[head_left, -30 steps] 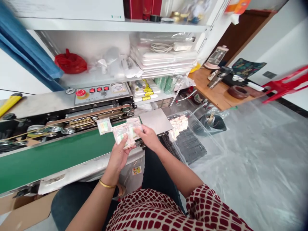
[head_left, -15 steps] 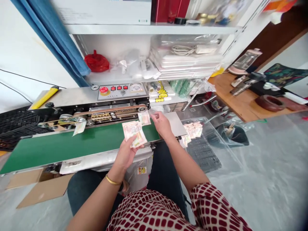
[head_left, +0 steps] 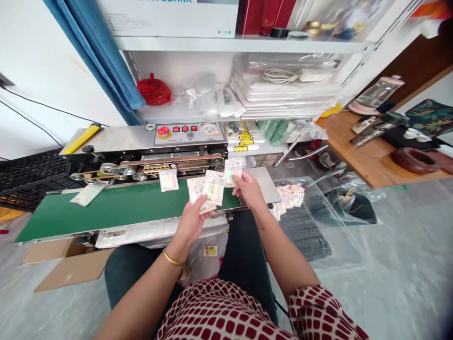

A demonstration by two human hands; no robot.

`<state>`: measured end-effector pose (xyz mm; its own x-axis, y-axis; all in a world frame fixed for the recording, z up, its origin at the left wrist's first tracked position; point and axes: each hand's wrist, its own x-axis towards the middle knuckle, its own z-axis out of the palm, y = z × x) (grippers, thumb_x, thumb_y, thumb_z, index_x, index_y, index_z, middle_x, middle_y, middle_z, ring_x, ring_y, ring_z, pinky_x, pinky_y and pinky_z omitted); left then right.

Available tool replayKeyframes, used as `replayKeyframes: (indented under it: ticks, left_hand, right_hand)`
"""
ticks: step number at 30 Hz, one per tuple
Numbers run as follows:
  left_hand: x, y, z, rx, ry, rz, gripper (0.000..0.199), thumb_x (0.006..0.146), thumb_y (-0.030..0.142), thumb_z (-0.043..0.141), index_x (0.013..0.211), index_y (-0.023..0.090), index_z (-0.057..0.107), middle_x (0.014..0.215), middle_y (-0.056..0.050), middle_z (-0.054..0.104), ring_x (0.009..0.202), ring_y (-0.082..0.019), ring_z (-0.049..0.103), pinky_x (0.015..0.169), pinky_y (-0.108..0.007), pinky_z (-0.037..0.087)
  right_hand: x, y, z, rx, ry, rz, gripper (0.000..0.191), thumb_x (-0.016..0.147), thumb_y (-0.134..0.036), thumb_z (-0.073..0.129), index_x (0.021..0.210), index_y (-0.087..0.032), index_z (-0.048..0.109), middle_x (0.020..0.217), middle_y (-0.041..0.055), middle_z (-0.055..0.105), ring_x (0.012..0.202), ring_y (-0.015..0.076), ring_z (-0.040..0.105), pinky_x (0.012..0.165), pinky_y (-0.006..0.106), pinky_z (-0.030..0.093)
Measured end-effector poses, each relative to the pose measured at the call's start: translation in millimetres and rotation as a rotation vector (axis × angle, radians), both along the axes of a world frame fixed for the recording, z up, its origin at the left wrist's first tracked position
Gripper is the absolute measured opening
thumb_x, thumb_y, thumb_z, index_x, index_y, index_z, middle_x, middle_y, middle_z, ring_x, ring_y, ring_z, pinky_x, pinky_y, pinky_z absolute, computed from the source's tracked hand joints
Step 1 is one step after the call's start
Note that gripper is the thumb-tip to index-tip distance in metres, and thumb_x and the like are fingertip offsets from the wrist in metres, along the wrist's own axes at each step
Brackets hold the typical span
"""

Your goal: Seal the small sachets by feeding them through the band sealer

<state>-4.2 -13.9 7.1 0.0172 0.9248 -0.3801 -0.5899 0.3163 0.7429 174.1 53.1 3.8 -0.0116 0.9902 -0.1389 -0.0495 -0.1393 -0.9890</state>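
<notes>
Slip risk: the small packets (head_left: 208,189) in the left hand are fanned loosely, so if the grip slackens, one could slide off and drop toward the person's lap.

Jam risk: the bare pulleys (head_left: 126,171) of the sealing machine (head_left: 189,133) sit just behind the green belt (head_left: 106,212). A packet lying askew close to them could catch there.

Line-up risk: the flat packet (head_left: 169,180) at mid-belt lies fairly square, but the crooked packet (head_left: 88,193) at the belt's left end sits at a slant, so it could feed badly or slide off the edge.

Left hand (head_left: 191,225): partly closed and palm up at lower centre, clasping the fan of packets between thumb and curled fingers.

Right hand (head_left: 249,190): half open at centre, pinching the single packet (head_left: 233,172) upright between thumb and fingertips, just above the belt's right end.

Other packets: a heap of packets (head_left: 290,195) sits at centre right on the rim of the clear plastic bin (head_left: 339,245), close to the right hand but not touching it.
</notes>
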Motion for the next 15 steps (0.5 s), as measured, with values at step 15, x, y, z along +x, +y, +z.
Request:
replayKeyframes:
  ticks: [15]
  left_hand:
    - [-9.3, -0.2, 6.7, 0.110, -0.087, 0.085, 0.034, 0.078, 0.026, 0.076, 0.108, 0.015, 0.068, 0.098, -0.004, 0.074, 0.073, -0.013, 0.069, 0.052, -0.022, 0.055]
  right_hand:
    - [3.7, 39.8, -18.7, 0.106, -0.375, -0.086, 0.035, 0.082, -0.050, 0.060, 0.086, -0.016, 0.067, 0.075, 0.0048, 0.068, 0.069, 0.0183, 0.060, 0.065, 0.030, 0.048]
